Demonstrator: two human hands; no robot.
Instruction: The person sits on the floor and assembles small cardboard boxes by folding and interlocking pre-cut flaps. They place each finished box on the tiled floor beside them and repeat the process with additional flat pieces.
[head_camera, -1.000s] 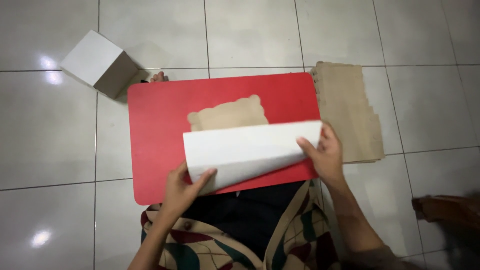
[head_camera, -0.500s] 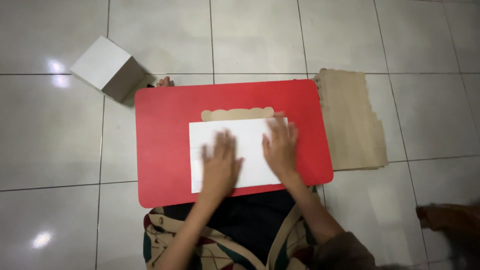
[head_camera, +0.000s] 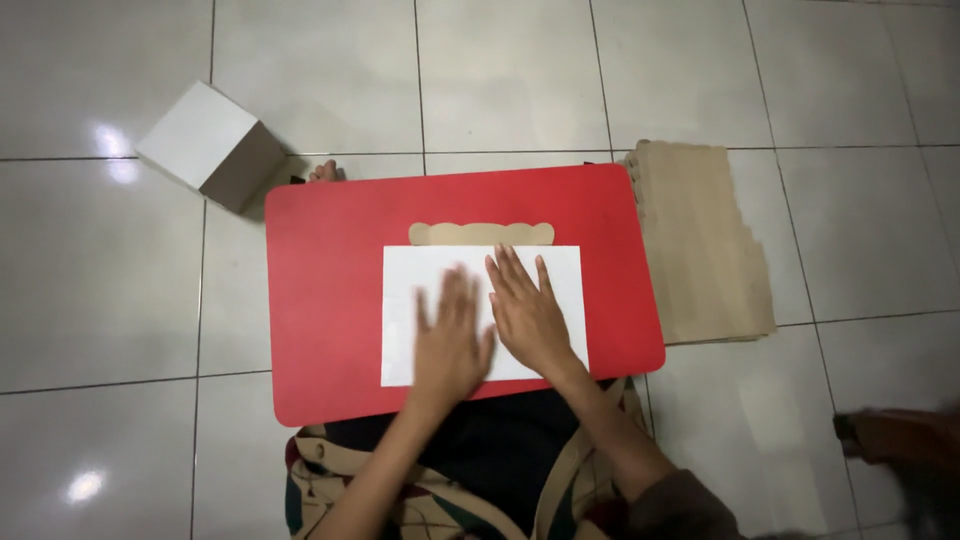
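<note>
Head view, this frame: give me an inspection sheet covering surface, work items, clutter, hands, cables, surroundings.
Surface: red lap table with rounded corners, over the person's lap on a tiled floor.
Work items: white sheet lying flat on the table, covering a brown cardboard piece whose scalloped top edge shows above it.
Clutter: stack of cardboard pieces on the floor beside the table's right edge; small open box on the floor beyond its far left corner.
Hands: left hand and right hand both flat, palms down on the sheet.
Cables: nothing seen.
Surroundings: glossy pale tiles with light reflections; blurred brown object at right.
</note>
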